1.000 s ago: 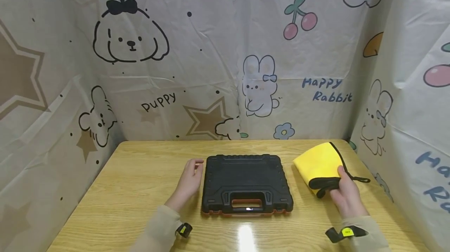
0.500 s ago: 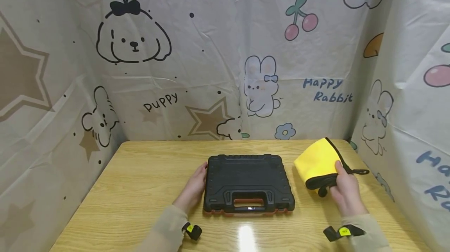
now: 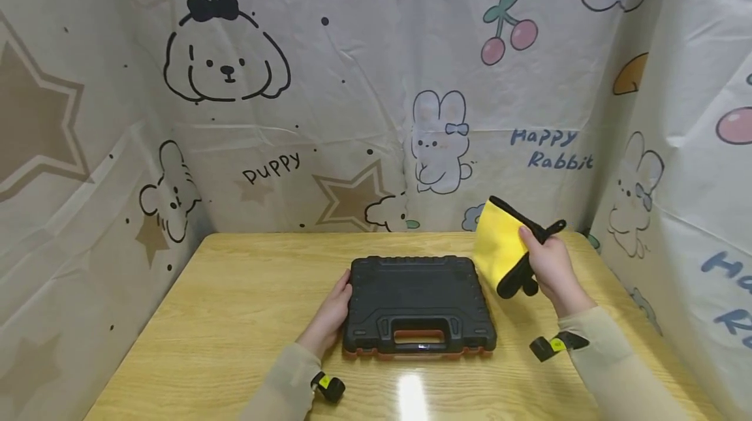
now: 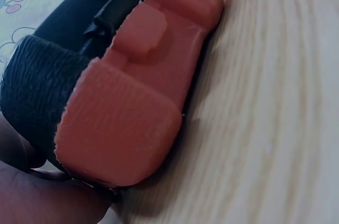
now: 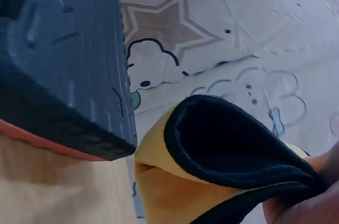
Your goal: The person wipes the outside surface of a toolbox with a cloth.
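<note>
Head view, lower centre of the frame: I see a black tool case (image 3: 418,303) lying flat and closed on the wooden table (image 3: 235,303), its handle and orange trim toward the bottom edge.

My left hand (image 3: 333,311) sits at the case's left edge, left of centre. Fingers look fairly straight and laid against the side wall, touching it. In the left wrist view the orange underside of the case (image 4: 127,91) fills the middle, with black textured shell above it and table grain on the right half; the hand (image 4: 37,192) shows only as a dark blur in the lower left corner, so I cannot tell there how the fingers lie.

My right hand (image 3: 549,264) is right of centre, raised above the table and just beside the case's far right corner. It pinches a folded yellow cloth with black edging (image 3: 499,248) between thumb and fingers, and the cloth hangs clear of the table. In the right wrist view the cloth (image 5: 222,155) is in the lower centre, black rim curled over yellow, gripped at the lower right corner, case corner at upper left.

Behind everything: a cartoon-printed sheet (image 3: 376,81) across the top of the frame.
</note>
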`<state>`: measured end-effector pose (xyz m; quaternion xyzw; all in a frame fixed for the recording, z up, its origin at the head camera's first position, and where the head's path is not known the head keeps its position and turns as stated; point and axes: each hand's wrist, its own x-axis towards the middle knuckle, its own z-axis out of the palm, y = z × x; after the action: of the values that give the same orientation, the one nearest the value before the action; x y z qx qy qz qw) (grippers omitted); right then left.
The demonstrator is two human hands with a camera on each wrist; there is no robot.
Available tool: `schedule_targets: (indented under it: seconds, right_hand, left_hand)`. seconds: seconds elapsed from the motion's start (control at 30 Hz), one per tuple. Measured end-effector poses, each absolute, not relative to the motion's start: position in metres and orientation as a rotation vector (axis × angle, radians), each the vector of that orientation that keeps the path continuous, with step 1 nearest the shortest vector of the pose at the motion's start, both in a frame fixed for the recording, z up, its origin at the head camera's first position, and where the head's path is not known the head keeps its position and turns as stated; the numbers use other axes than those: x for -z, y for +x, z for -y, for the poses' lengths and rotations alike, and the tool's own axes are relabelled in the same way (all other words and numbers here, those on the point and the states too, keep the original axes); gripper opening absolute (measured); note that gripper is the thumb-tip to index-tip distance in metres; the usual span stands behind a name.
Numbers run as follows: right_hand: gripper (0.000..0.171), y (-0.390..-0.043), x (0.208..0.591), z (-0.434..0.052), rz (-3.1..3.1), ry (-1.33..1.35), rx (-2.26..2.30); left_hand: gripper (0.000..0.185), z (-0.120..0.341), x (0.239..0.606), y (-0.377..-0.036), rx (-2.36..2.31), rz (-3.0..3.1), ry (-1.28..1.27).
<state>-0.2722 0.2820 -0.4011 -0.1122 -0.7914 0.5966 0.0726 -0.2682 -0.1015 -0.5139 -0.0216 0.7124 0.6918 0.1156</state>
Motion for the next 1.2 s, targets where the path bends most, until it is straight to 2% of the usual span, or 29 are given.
schedule_targets:
  seconds: [0.23, 0.5, 0.9, 1.2]
  right_hand:
    - [0.046, -0.305, 0.391, -0.253, 2.661, -0.129, -1.212]
    - [0.034, -0.331, 0.39, -0.204, 2.728, 0.157, -1.01]
    - [0.018, -0.33, 0.419, -0.107, 2.749, 0.678, -0.572]
    - [0.018, -0.316, 0.436, -0.072, 2.817, 0.909, -0.317]
  left_hand:
    - [0.057, 0.1, 0.514, -0.269, -2.04, -2.086, -0.057]
    - [0.057, 0.098, 0.514, -0.269, -2.024, -2.082, -0.076]
    - [0.058, 0.103, 0.517, -0.268, -2.053, -2.036, -0.073]
    - [0.057, 0.102, 0.517, -0.267, -2.011, -2.095, -0.054]
